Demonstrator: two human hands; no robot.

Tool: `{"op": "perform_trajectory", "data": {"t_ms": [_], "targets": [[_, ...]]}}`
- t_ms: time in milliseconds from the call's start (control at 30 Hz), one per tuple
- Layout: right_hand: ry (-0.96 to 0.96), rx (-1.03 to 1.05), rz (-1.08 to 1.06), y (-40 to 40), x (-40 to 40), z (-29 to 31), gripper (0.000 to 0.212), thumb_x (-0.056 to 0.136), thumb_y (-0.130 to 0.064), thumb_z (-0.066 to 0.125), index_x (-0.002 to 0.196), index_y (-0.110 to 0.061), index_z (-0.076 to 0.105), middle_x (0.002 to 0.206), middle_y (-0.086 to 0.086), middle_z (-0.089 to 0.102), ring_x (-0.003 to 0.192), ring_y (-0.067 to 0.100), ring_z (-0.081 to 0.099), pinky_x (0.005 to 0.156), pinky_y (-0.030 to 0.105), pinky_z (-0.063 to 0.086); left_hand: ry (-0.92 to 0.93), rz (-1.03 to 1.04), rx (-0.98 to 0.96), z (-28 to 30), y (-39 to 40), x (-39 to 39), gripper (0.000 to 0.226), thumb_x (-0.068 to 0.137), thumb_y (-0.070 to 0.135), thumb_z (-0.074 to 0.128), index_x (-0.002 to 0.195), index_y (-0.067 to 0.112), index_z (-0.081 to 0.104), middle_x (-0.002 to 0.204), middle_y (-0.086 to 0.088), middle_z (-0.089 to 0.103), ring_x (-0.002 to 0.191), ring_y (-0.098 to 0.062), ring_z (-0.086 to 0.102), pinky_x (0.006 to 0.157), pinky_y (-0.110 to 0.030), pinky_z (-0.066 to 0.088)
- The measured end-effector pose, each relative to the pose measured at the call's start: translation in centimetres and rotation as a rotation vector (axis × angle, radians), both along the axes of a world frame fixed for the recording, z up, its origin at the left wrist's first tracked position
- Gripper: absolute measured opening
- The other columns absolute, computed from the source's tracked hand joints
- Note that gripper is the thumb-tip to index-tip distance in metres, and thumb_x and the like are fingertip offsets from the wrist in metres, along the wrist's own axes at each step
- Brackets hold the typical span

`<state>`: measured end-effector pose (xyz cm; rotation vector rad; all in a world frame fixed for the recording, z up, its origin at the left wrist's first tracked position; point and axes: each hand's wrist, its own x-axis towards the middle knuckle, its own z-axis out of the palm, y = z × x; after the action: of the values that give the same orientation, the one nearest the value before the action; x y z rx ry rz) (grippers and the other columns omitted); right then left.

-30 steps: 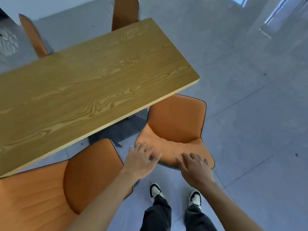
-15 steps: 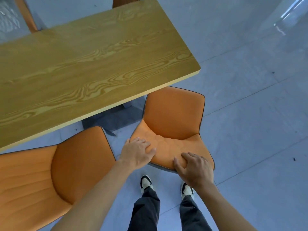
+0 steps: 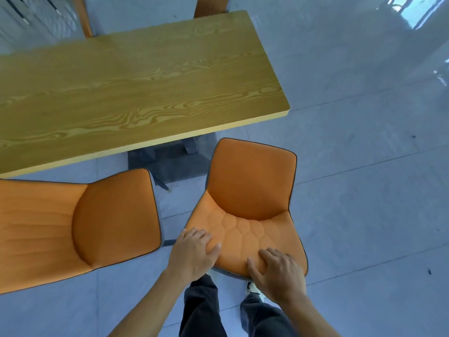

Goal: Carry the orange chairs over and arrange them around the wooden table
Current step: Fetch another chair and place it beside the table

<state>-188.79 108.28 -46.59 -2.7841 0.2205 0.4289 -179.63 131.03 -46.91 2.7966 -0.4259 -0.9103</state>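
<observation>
An orange chair (image 3: 250, 188) stands in front of me, its seat facing the near right corner of the wooden table (image 3: 136, 91). My left hand (image 3: 194, 251) grips the left top edge of its quilted backrest. On the right top edge, my right hand (image 3: 277, 271) grips the same backrest. A second orange chair (image 3: 80, 222) stands to the left along the table's near side. Beyond the table's far edge show the backs of two more orange chairs, one chair back (image 3: 83, 18) at the left and another chair back (image 3: 211, 6) further right.
The table's dark base (image 3: 167, 161) shows under its near edge between the two near chairs. Grey tiled floor (image 3: 364, 190) spreads to the right of the table. My legs and shoes are just behind the held chair.
Both hands went from resting on the backrest top to gripping it. The held chair now stands out from under the table edge, and the left chair looks more parallel to the table.
</observation>
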Motion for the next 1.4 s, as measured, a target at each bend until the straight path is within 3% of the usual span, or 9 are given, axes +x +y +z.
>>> {"op": "perform_trajectory", "data": {"t_ms": [300,400,600,767,867,1200,1400], "targets": [[-0.062,-0.030,0.058,-2.7,-4.9,-0.5,0.047,0.079,-0.066,0.051,0.077,-0.024,0.073,0.079,-0.005,0.074,0.076,0.016,0.070,0.070,0.036,0.059,-0.033,0.081,0.033,-0.1,-2.3,-7.2,0.077,0.090,0.069,0.012,0.146,0.028,0.045,0.154,0.006,0.042,0.146,-0.015,0.027,0.123,-0.040,0.011],[-0.119,-0.033,0.089,-5.1,-5.3,-0.3,0.045,0.076,-0.062,0.053,0.082,-0.024,0.077,0.090,-0.003,0.077,0.087,0.020,0.074,0.078,0.039,0.061,-0.031,0.130,0.035,0.0,-3.8,-9.6,0.079,0.090,0.073,0.009,0.145,0.029,0.044,0.154,0.006,0.042,0.145,-0.015,0.028,0.123,-0.040,0.013],[-0.066,-0.042,0.275,-8.4,-3.7,0.4,0.041,0.086,-0.060,0.047,0.072,-0.027,0.066,0.079,-0.009,0.069,0.078,0.013,0.065,0.080,0.032,0.053,-0.032,0.263,0.033,0.3,-6.1,-12.7,0.082,0.089,0.075,0.002,0.145,0.032,0.043,0.154,0.008,0.041,0.145,-0.014,0.028,0.122,-0.041,0.018],[-0.052,-0.035,0.318,-7.4,-2.3,0.8,0.042,0.084,-0.058,0.049,0.065,-0.024,0.061,0.068,-0.007,0.064,0.067,0.014,0.061,0.068,0.028,0.049,-0.049,0.321,0.019,0.8,-5.3,-12.4,0.084,0.088,0.075,0.001,0.145,0.031,0.044,0.154,0.009,0.041,0.145,-0.012,0.027,0.123,-0.038,0.015],[-0.071,-0.031,0.302,-6.4,-1.1,1.1,0.040,0.078,-0.056,0.053,0.056,-0.022,0.054,0.056,-0.005,0.057,0.055,0.017,0.056,0.055,0.026,0.035,-0.071,0.331,0.018,0.9,-4.3,-11.5,0.083,0.089,0.074,0.002,0.142,0.030,0.049,0.151,0.008,0.046,0.143,-0.012,0.032,0.122,-0.038,0.019],[-0.031,0.000,0.289,-3.5,3.5,1.3,0.050,0.081,-0.063,0.040,0.060,-0.019,0.052,0.057,-0.005,0.055,0.053,0.015,0.052,0.050,0.030,0.038,-0.134,0.379,-0.015,0.6,-1.8,-8.2,0.084,0.089,0.071,0.002,0.141,0.027,0.051,0.150,0.005,0.047,0.143,-0.014,0.031,0.121,-0.040,0.020],[-0.056,-0.010,0.289,-2.7,6.0,0.8,0.050,0.079,-0.064,0.038,0.058,-0.020,0.051,0.052,-0.005,0.053,0.049,0.013,0.050,0.046,0.026,0.029,-0.115,0.417,-0.022,0.4,-1.0,-5.8,0.072,0.095,0.066,0.015,0.140,0.025,0.052,0.150,0.002,0.047,0.143,-0.017,0.031,0.120,-0.038,0.019]]}}
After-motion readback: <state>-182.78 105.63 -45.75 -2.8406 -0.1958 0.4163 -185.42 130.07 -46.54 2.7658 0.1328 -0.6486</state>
